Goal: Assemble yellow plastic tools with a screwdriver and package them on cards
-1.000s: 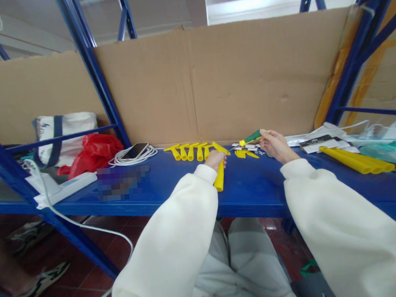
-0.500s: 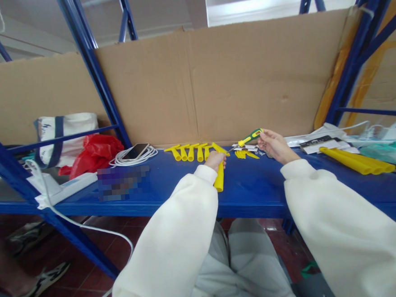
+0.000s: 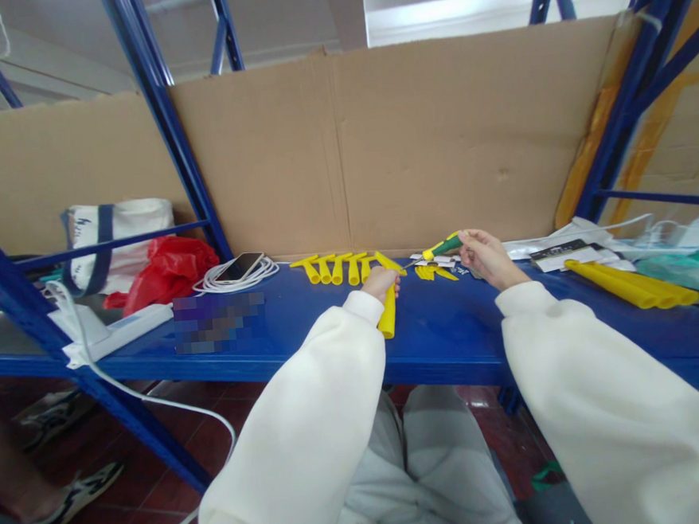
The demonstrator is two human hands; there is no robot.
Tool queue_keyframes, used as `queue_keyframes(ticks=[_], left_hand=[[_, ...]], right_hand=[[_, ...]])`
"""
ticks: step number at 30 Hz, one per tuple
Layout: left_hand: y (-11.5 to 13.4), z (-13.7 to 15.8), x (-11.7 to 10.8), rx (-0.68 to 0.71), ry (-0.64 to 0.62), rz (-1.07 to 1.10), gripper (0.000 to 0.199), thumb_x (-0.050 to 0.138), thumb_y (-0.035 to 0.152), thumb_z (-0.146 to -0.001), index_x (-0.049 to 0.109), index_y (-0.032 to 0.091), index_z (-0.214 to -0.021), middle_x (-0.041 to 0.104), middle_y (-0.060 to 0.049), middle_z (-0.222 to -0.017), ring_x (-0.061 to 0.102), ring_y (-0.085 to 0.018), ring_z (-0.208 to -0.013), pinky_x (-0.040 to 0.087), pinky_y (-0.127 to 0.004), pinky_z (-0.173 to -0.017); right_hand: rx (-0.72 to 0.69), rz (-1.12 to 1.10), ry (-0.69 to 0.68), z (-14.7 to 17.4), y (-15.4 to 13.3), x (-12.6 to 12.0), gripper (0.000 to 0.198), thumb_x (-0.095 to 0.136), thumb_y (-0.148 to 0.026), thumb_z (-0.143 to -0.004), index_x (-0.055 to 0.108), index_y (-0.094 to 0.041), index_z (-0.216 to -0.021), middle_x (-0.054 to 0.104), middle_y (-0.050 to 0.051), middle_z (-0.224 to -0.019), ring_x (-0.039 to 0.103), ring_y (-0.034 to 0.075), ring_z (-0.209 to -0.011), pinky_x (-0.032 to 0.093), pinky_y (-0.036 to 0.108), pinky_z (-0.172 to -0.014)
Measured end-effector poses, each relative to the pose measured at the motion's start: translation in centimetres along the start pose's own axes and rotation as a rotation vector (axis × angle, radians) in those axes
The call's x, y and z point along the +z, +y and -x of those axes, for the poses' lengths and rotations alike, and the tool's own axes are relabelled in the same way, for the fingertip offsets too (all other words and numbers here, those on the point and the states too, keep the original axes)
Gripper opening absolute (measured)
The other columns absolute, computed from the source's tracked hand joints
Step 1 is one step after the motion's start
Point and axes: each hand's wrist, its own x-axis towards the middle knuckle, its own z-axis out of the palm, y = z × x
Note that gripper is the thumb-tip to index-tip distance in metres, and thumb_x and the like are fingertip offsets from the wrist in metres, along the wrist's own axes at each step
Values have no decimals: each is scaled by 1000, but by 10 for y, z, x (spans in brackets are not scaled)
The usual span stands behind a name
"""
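My left hand (image 3: 380, 281) is closed around a yellow T-shaped plastic piece (image 3: 388, 320), its hollow tube end pointing toward me. My right hand (image 3: 486, 257) pinches the end of a green-and-yellow screwdriver (image 3: 444, 246). The screwdriver's thin shaft runs down to the left and meets the yellow piece near its crossbar, by my left fingers; the exact contact is too small to make out. Behind my left hand, several similar yellow T-shaped pieces (image 3: 337, 272) lie in a row. Small yellow parts (image 3: 434, 273) rest on the shelf below the screwdriver.
On the right of the blue shelf (image 3: 450, 327) lie yellow tubes (image 3: 632, 282) and a black-and-white card (image 3: 558, 255). To the left are a phone (image 3: 240, 266) on a coiled white cable, a red bag (image 3: 167, 271) and a white power strip (image 3: 127, 332). Cardboard (image 3: 425, 145) stands behind.
The screwdriver handle has turned about its length, showing more green now. My right fingers have shifted slightly on its end. My left hand and the yellow piece stay put.
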Motion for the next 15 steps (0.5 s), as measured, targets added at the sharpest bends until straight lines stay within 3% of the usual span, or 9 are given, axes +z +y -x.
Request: queue_keyframes(ticks=[15], left_hand=[[1, 2, -1, -4, 3, -9, 23, 59, 4, -85, 49, 18, -69, 43, 6, -47, 40, -7, -41, 33, -20, -44]], right_hand=[[-25, 17, -42, 3, -1, 2, 57, 85, -66, -50, 58, -21, -70, 47, -8, -42, 39, 5, -37, 32, 17, -35]])
